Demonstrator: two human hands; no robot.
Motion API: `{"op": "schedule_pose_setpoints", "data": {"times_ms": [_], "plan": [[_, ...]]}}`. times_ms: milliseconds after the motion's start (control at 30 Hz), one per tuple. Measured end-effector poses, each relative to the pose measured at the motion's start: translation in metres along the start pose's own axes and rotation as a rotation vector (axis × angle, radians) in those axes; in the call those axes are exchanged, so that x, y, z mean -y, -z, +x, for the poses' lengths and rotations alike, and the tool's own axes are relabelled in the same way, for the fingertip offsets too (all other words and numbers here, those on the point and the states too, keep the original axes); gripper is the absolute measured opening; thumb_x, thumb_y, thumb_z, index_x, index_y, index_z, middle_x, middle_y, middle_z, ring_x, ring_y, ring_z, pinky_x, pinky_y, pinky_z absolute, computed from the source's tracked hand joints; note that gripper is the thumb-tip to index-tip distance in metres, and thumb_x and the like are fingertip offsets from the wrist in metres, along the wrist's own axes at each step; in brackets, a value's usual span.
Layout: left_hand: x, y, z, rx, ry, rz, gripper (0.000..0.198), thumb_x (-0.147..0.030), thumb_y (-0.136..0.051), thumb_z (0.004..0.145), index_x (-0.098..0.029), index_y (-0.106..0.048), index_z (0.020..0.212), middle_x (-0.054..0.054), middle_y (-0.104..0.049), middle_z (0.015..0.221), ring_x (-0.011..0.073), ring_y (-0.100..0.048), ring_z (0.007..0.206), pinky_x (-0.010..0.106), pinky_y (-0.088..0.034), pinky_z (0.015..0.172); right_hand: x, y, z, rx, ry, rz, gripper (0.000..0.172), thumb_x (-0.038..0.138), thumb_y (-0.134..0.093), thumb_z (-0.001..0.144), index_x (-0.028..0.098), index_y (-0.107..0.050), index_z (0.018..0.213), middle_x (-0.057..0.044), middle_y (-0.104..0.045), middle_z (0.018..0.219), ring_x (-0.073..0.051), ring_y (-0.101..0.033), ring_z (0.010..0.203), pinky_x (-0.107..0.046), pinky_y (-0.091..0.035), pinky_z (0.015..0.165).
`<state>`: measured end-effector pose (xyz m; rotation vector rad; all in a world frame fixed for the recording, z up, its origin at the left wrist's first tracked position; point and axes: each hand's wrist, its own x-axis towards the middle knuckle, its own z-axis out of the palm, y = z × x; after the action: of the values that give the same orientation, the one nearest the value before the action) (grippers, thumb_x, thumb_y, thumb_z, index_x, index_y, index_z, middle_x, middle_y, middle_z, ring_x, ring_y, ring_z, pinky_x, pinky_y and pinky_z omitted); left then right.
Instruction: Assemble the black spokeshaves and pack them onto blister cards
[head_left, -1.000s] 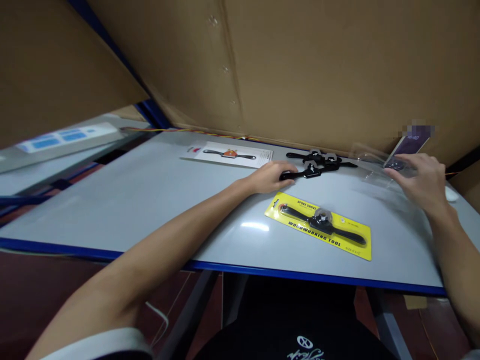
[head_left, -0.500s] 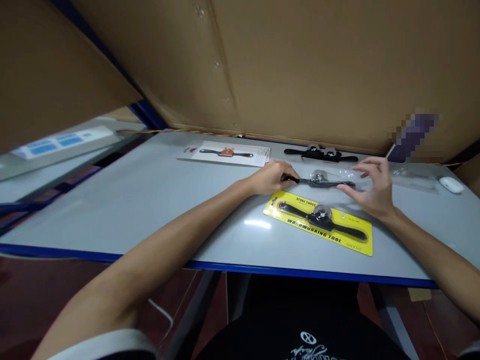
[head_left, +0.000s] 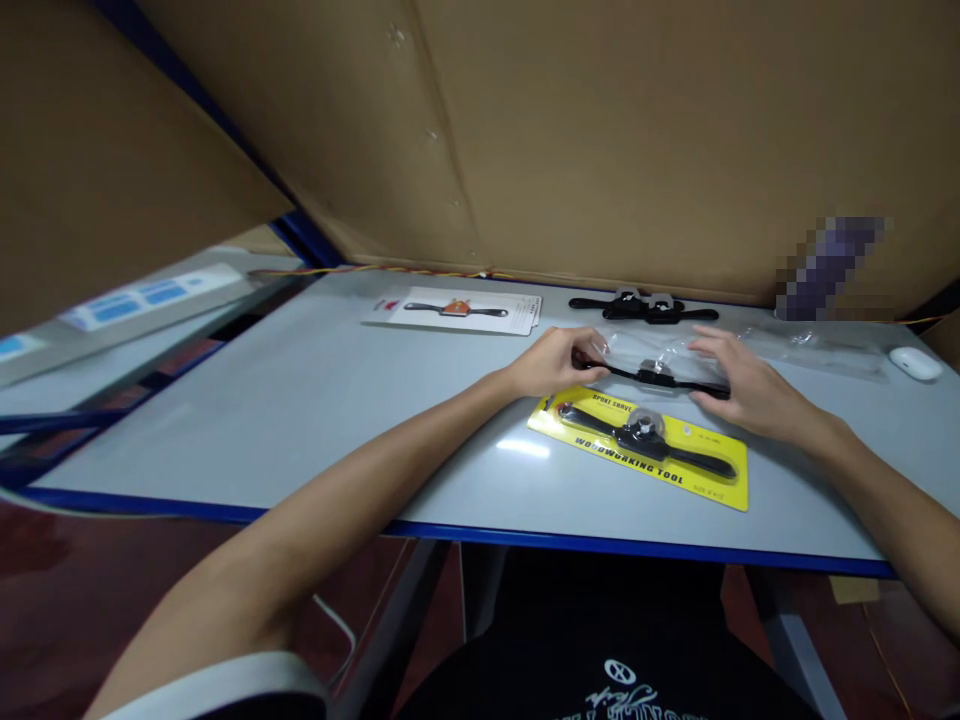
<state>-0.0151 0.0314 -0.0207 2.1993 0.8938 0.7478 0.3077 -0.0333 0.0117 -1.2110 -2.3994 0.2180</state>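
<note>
Two bare hands meet over one black shave (head_left: 656,375), held crosswise above the middle of the table (head_left: 322,430), just beyond the yellow card (head_left: 724,495). Its long axis runs left to right with a slight slant, the right end a little nearer the person. The left hand (head_left: 556,362) has thumb and fingers closed about the left end of the shave. The right hand (head_left: 750,390) has its thumb spread from its fingers around the right end; how firmly they press cannot be told.

Clear, glossy plastic forms a shell (head_left: 626,350) on the far side of the shave, thin and creased with highlights. Slim handles reach out from the blocky middle of the shave.

Glossy printed stock makes up the yellow card, which bears a carded shave (head_left: 645,435) under clear plastic, slanting the same way but more steeply. Behind the hands, two spare shaves (head_left: 643,306) lie side by side crosswise, black with grey, lobed middles. A loose shell (head_left: 817,350) of see-through plastic lies right of them. At left sits a flat, oblong white card (head_left: 454,310). Smooth grey covers the table, edged in blue; brown cardboard makes the wall (head_left: 637,130).
</note>
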Motion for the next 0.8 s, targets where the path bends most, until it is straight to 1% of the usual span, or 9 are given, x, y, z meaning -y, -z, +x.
{"op": "schedule_pose_setpoints", "data": {"times_ms": [67,200,267,367,433,500,567,700,800], "plan": [[0.003,-0.001,0.000,-0.017,0.013,-0.073,0.045,-0.045,-0.072,0.081,-0.019,-0.054,0.113,0.007,-0.079,0.094,0.0204,-0.075,0.084,0.037,-0.062,0.082,-0.005,-0.003,-0.001,-0.019,-0.019,-0.021,0.058,0.031,-0.066,0.089,0.030,-0.050,0.145,-0.013,-0.051,0.155,-0.034,-0.061,0.134,-0.053,-0.056,0.107],[0.006,-0.002,0.000,-0.023,0.045,-0.114,0.066,-0.043,-0.072,0.085,-0.020,-0.035,0.136,0.007,-0.079,0.095,0.0215,-0.077,0.086,0.037,-0.063,0.082,-0.009,-0.007,0.002,0.041,-0.039,-0.033,0.064,0.027,-0.058,0.093,0.028,-0.043,0.156,-0.011,-0.067,0.140,-0.032,-0.069,0.123,-0.053,-0.056,0.104],[0.006,-0.002,0.000,-0.044,0.057,-0.106,0.083,-0.043,-0.073,0.086,-0.019,-0.023,0.148,0.008,-0.078,0.095,0.0223,-0.078,0.085,0.037,-0.063,0.080,-0.011,-0.006,0.004,0.049,-0.052,-0.029,0.065,0.027,-0.056,0.095,0.027,-0.041,0.159,-0.010,-0.071,0.138,-0.032,-0.069,0.123,-0.053,-0.056,0.105],[0.004,-0.003,0.001,-0.092,0.057,-0.054,0.112,-0.044,-0.075,0.086,-0.018,0.002,0.162,0.007,-0.077,0.095,0.0239,-0.078,0.085,0.039,-0.063,0.080,-0.018,-0.004,0.005,0.043,-0.073,-0.030,0.064,0.027,-0.056,0.094,0.027,-0.046,0.157,-0.009,-0.068,0.145,-0.033,-0.067,0.127,-0.053,-0.055,0.106],[0.004,-0.002,0.002,-0.113,0.054,0.009,0.120,-0.046,-0.073,0.088,-0.020,0.015,0.165,0.009,-0.076,0.100,0.0245,-0.078,0.086,0.041,-0.064,0.081,-0.024,-0.004,0.005,0.064,-0.072,-0.035,0.061,0.023,-0.054,0.093,0.027,-0.052,0.153,-0.009,-0.066,0.146,-0.033,-0.067,0.127,-0.053,-0.055,0.106],[0.005,-0.002,0.002,-0.123,0.054,0.070,0.120,-0.049,-0.070,0.090,-0.024,0.019,0.166,0.011,-0.074,0.107,0.0239,-0.078,0.084,0.042,-0.064,0.082,-0.029,-0.006,0.006,0.073,-0.053,-0.041,0.056,0.019,-0.052,0.092,0.027,-0.058,0.147,-0.009,-0.068,0.143,-0.032,-0.068,0.126,-0.053,-0.054,0.107],[0.008,-0.001,0.002,-0.135,0.062,0.102,0.116,-0.050,-0.070,0.091,-0.026,0.013,0.167,0.012,-0.072,0.115,0.0220,-0.076,0.083,0.041,-0.064,0.081,-0.032,-0.010,0.007,0.034,-0.027,-0.054,0.050,0.019,-0.050,0.093,0.026,-0.063,0.141,-0.009,-0.071,0.136,-0.030,-0.068,0.122,-0.051,-0.054,0.106],[0.015,0.001,0.003,-0.172,0.126,0.002,0.091,-0.045,-0.076,0.088,-0.028,-0.026,0.162,0.012,-0.065,0.122,0.0170,-0.071,0.080,0.033,-0.064,0.068,-0.031,-0.018,0.010,-0.098,-0.033,-0.101,0.041,0.026,-0.044,0.101,0.020,-0.067,0.135,-0.014,-0.074,0.120,-0.030,-0.071,0.108,-0.050,-0.056,0.097],[0.019,0.001,0.003,-0.199,0.156,-0.178,0.075,-0.039,-0.082,0.082,-0.027,-0.047,0.147,0.007,-0.062,0.114,0.0130,-0.067,0.074,0.028,-0.060,0.060,-0.031,-0.021,0.013,-0.164,-0.033,-0.114,0.038,0.028,-0.045,0.103,0.019,-0.070,0.130,-0.014,-0.077,0.115,-0.031,-0.073,0.103,-0.049,-0.056,0.093]]}}
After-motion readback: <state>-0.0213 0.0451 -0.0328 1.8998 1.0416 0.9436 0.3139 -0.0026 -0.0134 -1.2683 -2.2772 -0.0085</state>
